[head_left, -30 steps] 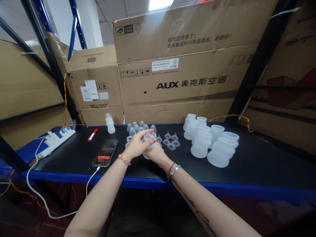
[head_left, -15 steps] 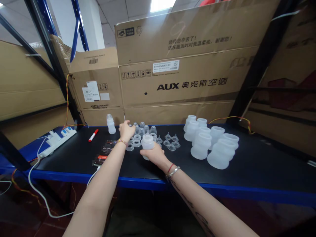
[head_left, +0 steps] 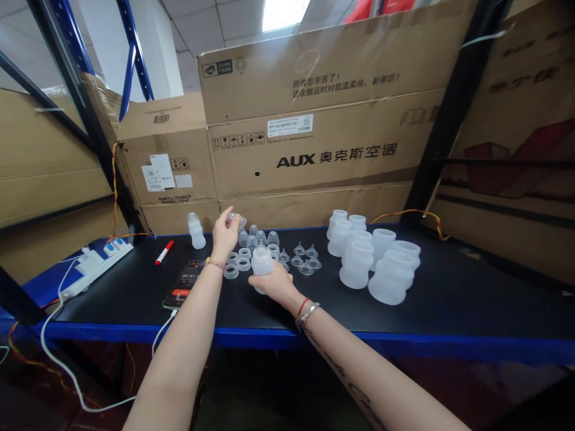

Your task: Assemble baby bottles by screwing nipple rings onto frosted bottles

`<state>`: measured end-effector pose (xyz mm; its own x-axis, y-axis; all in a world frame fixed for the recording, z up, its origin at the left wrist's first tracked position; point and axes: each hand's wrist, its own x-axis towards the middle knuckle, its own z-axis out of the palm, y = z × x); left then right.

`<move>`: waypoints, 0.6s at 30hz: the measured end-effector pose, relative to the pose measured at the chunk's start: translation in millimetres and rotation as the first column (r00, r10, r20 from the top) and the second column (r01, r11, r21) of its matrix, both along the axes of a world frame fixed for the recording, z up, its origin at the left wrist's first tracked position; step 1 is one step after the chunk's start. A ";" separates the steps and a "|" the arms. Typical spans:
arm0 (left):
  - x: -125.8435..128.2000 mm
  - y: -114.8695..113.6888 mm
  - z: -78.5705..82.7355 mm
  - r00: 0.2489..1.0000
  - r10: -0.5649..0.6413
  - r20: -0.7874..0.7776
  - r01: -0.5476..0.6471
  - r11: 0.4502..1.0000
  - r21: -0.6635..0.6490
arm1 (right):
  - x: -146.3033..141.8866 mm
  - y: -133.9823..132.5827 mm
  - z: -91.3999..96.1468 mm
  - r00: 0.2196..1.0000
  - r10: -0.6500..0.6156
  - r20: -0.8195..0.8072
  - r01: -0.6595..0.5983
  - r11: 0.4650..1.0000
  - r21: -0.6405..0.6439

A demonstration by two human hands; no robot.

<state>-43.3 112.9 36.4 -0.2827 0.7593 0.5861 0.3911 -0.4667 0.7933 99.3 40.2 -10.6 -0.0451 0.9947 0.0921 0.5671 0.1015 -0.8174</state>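
Observation:
My right hand (head_left: 276, 280) is wrapped round a frosted baby bottle (head_left: 262, 261), upright near the table's front, with a collar on its neck. In my left hand (head_left: 224, 234), raised above the back of the table, is a clear bottle cap (head_left: 233, 219), pinched between the fingers. Below and right of it stand several clear domed caps (head_left: 272, 238). Clear rings (head_left: 230, 272) lie in front of these, left of the held bottle. To its right are several clear silicone nipples (head_left: 306, 269).
Several frosted bottle bodies (head_left: 357, 264) stand at the right. A capped bottle (head_left: 196, 230), a red marker (head_left: 164, 252) and a phone (head_left: 182, 284) on a white cable are at the left, near a power strip (head_left: 101, 268). Cardboard (head_left: 332, 173) walls the back.
My left hand has lifted from the rows of caps with a clear cap in its fingers. My right hand still grips the bottle. The view has shifted slightly.

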 end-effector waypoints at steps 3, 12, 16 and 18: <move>10.5 -33.3 16.4 0.962 -0.269 -0.047 0.272 0.957 0.103 | 0.5 1.3 -0.1 1.000 -0.002 -0.002 0.002 1.000 -0.002; 27.8 -83.4 2.9 0.823 -0.219 -0.524 0.296 0.953 0.066 | 3.0 0.2 2.4 0.992 0.105 -0.073 -0.104 0.994 0.016; 29.2 -82.9 -0.8 0.787 -0.201 -0.583 0.287 0.956 0.057 | 2.7 3.5 -3.2 0.990 0.123 -0.076 -0.118 0.991 0.064; 30.0 -83.1 -2.8 0.776 -0.187 -0.602 0.283 0.957 0.067 | 2.4 6.9 -8.0 0.988 0.136 -0.074 -0.129 0.987 0.100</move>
<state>-13.2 29.8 33.6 0.3255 0.6489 0.6878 0.6182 -0.6964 0.3645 101.8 47.1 -18.6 -0.1645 0.9670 0.1945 0.4767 0.2506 -0.8426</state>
